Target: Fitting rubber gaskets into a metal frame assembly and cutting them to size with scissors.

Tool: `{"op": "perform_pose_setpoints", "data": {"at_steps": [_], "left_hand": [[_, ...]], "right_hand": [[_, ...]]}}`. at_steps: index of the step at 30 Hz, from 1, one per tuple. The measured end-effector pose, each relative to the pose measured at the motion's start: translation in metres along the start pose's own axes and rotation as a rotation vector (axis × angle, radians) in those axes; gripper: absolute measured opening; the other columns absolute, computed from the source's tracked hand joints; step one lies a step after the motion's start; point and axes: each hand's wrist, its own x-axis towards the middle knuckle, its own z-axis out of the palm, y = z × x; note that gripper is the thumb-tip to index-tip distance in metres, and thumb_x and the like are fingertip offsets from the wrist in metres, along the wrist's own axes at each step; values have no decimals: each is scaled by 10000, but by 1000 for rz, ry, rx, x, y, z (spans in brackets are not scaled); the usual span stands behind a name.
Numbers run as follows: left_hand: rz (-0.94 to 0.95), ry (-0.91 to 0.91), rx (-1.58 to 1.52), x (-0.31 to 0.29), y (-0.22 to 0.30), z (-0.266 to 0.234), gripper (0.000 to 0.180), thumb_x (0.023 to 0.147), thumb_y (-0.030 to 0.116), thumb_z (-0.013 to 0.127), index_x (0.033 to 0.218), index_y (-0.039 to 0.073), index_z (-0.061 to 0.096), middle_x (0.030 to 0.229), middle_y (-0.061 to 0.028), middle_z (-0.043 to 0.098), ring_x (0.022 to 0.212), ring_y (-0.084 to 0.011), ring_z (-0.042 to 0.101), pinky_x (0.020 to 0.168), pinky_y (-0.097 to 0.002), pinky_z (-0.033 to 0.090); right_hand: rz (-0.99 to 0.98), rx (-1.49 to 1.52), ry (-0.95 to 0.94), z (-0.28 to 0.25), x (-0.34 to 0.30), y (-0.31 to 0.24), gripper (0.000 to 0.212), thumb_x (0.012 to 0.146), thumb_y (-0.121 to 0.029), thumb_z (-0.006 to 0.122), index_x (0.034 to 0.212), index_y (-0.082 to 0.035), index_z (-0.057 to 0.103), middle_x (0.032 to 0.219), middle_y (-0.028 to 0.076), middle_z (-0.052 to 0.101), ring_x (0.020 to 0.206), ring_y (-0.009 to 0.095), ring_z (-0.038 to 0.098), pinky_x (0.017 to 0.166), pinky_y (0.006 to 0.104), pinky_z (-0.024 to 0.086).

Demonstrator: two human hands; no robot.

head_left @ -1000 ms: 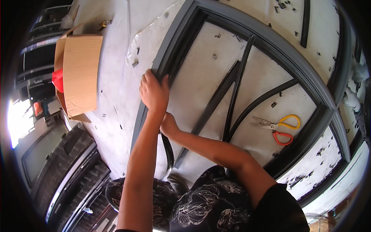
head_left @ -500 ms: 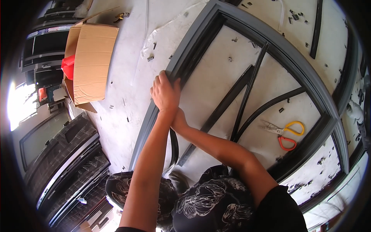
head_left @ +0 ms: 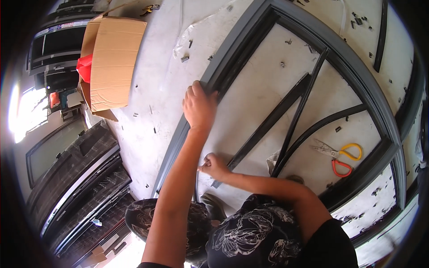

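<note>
My left hand (head_left: 199, 108) is wrapped over the near left side of a dark grey frame (head_left: 243, 42), its fingers on the outer edge. My right hand (head_left: 216, 168) is closed, thumb and fingers pinched together, just inside that same side. A dark narrow strip (head_left: 196, 186) runs down below its fingertips; whether the fingers hold it I cannot make out. Inside the frame opening lie a straight black bar (head_left: 270, 120), a thinner black strip (head_left: 298, 120) leaning across it, and a curved black strip (head_left: 319, 119).
Scissors (head_left: 336, 154) with one yellow and one red handle lie inside the frame at the right. A cardboard box (head_left: 117, 62) stands at the left. Small black pieces (head_left: 357, 20) are scattered over the white surface. Dark wrapped panels (head_left: 76, 165) are stacked at lower left.
My right hand has moved down and away from the left hand, toward me along the frame's side. My left hand stays on the frame. The whole view has shifted slightly.
</note>
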Motion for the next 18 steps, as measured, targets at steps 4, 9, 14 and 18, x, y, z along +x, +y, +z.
{"op": "perform_pose_setpoints", "data": {"at_steps": [4, 9, 14, 18], "left_hand": [[58, -74, -37, -12, -9, -17, 655, 834, 336, 728, 1320, -16, 465, 1102, -201, 599, 1048, -382, 576, 915, -445, 450], [-6, -51, -8, -29, -33, -9, 625, 847, 343, 714, 1300, -21, 482, 1096, -206, 603, 1017, -393, 587, 882, -452, 469], [46, -13, -25, -26, -29, -7, 617, 848, 352, 712, 1286, -22, 492, 1076, -199, 610, 988, -389, 595, 860, -444, 474], [108, 114, 73, -30, -21, -3, 626, 834, 340, 724, 1297, -13, 492, 1066, -193, 612, 971, -375, 600, 862, -440, 470]], "right_hand": [[19, 85, -9, 7, -1, -31, 427, 785, -334, 783, 908, -1, 544, 785, 144, 633, 743, 284, 633, 700, 385, 495], [83, 20, -69, -19, 8, -50, 256, 836, -255, 685, 848, -10, 616, 768, 149, 670, 719, 307, 654, 685, 414, 498], [134, 126, -97, -21, -1, -38, 205, 871, -203, 645, 852, 0, 623, 709, 116, 666, 627, 239, 646, 631, 381, 499], [137, 161, -207, -26, -14, -41, 195, 884, -173, 626, 859, 20, 618, 698, 107, 657, 620, 203, 638, 621, 360, 496]]}}
